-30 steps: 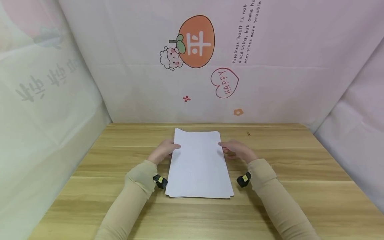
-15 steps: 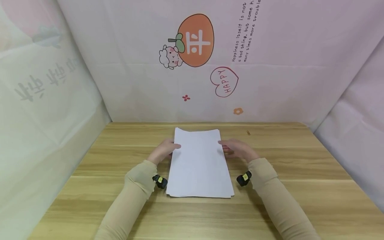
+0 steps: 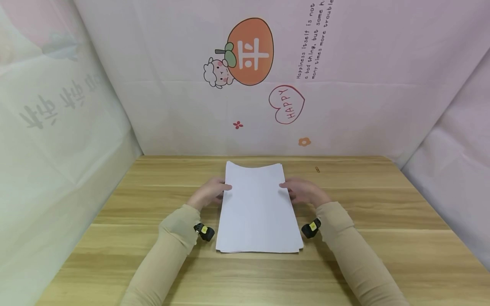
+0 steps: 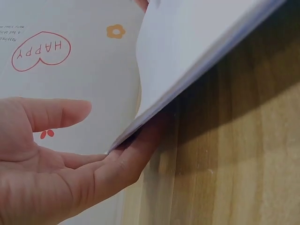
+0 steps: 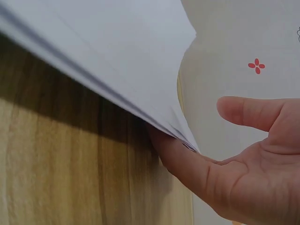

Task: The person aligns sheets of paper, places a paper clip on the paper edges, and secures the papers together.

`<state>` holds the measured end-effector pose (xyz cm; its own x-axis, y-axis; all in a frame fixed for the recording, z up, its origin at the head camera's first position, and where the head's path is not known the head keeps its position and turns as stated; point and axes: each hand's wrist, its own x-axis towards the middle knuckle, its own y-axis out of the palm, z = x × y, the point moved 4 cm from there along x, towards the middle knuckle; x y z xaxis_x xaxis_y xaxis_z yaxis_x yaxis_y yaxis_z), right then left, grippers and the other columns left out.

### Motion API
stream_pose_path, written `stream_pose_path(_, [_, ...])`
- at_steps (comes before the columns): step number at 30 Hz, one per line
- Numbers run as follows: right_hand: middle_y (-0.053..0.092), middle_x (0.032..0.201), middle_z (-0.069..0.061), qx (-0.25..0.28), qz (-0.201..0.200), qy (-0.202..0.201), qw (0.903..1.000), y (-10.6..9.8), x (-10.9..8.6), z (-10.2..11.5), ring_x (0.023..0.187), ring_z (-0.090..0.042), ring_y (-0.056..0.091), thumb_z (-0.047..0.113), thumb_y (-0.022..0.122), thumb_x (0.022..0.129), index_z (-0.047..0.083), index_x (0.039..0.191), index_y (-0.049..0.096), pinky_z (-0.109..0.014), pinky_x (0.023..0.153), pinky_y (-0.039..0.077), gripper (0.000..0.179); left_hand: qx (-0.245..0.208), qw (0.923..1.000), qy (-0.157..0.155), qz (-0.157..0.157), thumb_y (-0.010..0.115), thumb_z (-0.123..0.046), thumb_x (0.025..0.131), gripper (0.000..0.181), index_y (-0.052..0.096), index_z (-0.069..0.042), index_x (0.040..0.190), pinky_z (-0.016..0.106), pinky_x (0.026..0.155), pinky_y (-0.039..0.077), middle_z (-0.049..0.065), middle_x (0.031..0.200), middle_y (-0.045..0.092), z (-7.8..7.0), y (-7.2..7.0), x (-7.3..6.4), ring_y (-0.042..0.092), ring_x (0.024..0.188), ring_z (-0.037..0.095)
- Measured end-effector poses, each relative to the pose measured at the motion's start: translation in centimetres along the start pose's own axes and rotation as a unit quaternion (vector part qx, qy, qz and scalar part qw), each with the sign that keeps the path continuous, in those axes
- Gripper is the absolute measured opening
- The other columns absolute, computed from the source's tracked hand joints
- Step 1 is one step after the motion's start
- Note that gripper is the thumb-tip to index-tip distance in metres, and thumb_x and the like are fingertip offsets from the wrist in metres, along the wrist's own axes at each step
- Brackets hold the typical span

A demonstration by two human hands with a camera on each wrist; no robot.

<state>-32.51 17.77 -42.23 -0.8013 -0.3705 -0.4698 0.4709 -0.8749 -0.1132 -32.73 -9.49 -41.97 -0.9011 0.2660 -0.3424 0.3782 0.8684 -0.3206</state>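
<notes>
A stack of white paper (image 3: 258, 208) lies lengthwise between my hands, its far end bowed with both corners raised. My left hand (image 3: 210, 192) supports the left edge; in the left wrist view, its fingers (image 4: 126, 166) reach beneath the paper while the thumb is lifted clear of the sheets. On the opposite edge, my right hand (image 3: 306, 191) does the same: its fingers (image 5: 187, 164) extend under the stack and the thumb stands apart above. Fingertips of both hands are hidden by the paper. Layered sheet edges show in both wrist views.
A small orange paper clip (image 3: 317, 169) lies on the wooden table (image 3: 383, 255), beyond my right hand. Printed white cloth (image 3: 172, 119) hangs behind the table's far edge and along both sides. Each wrist wears a black camera.
The paper stack has shifted slightly right between my hands during the last half second. Its far edge now dips more evenly in the middle. Both forearms stay nearly still.
</notes>
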Motion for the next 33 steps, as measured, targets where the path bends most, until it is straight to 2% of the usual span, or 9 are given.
stream_pose_path(4, [0.03,0.146,-0.026,-0.006,-0.001,0.0,1.0,0.02,0.2,-0.22,0.129,-0.037,0.04,0.012,0.039,0.1,-0.004,0.148,0.011,-0.05,0.104,0.039,0.058,-0.002,0.9999,0.006,0.01,0.054,-0.012,0.094,0.042,0.047,0.011,0.129,0.044,0.09,0.051,0.025,0.125,0.055,0.06,0.19,0.13,0.058,0.111,0.035])
stream_pose_path(7, [0.035,0.143,-0.025,-0.014,-0.007,0.0,0.9999,-0.03,0.28,-0.3,0.122,-0.033,0.046,0.004,0.041,0.098,-0.004,0.148,0.01,-0.048,0.101,0.042,0.06,0.004,0.9997,0.017,0.017,0.057,-0.002,0.089,0.043,0.048,0.011,0.13,0.043,0.094,0.049,0.024,0.126,0.056,0.01,0.23,0.13,0.057,0.113,0.033])
stream_pose_path(13, [0.033,0.145,-0.027,-0.021,-0.007,-0.003,0.9997,-0.21,0.13,-0.19,0.12,-0.033,0.049,-0.005,0.045,0.092,-0.003,0.149,0.005,-0.048,0.1,0.043,0.07,0.013,0.9994,0.025,0.022,0.058,0.015,0.079,0.058,0.041,0.013,0.134,0.04,0.098,0.047,0.025,0.125,0.054,-0.18,0.17,-0.14,0.055,0.111,0.031])
stream_pose_path(18, [0.031,0.147,-0.027,-0.034,-0.006,-0.007,0.9994,-0.25,0.15,-0.3,0.118,-0.033,0.052,-0.006,0.047,0.09,-0.004,0.149,0.007,-0.049,0.1,0.043,0.072,0.015,0.9996,0.019,0.016,0.058,0.014,0.08,0.057,0.041,0.013,0.134,0.041,0.102,0.043,0.025,0.125,0.054,-0.08,0.1,-0.24,0.054,0.115,0.032])
stream_pose_path(25, [0.029,0.149,-0.024,-0.031,-0.01,-0.003,0.9995,-0.28,0.3,-0.49,0.122,-0.034,0.049,-0.004,0.048,0.091,-0.001,0.149,0.009,-0.048,0.1,0.043,0.071,0.034,0.9992,0.021,-0.004,0.058,0.01,0.082,0.055,0.04,0.014,0.133,0.047,0.107,0.035,0.027,0.131,0.05,0.1,0.32,-0.38,0.047,0.124,0.038])
stream_pose_path(33, [0.028,0.149,-0.026,-0.031,-0.004,-0.016,0.9994,-0.71,0.25,-0.55,0.124,-0.036,0.047,-0.004,0.05,0.091,-0.001,0.15,0.007,-0.046,0.1,0.044,0.073,0.004,0.9984,0.051,-0.023,0.051,0.011,0.084,0.055,0.034,0.017,0.137,0.045,0.106,0.038,0.03,0.136,0.046,-0.36,0.67,-0.37,0.046,0.127,0.038])
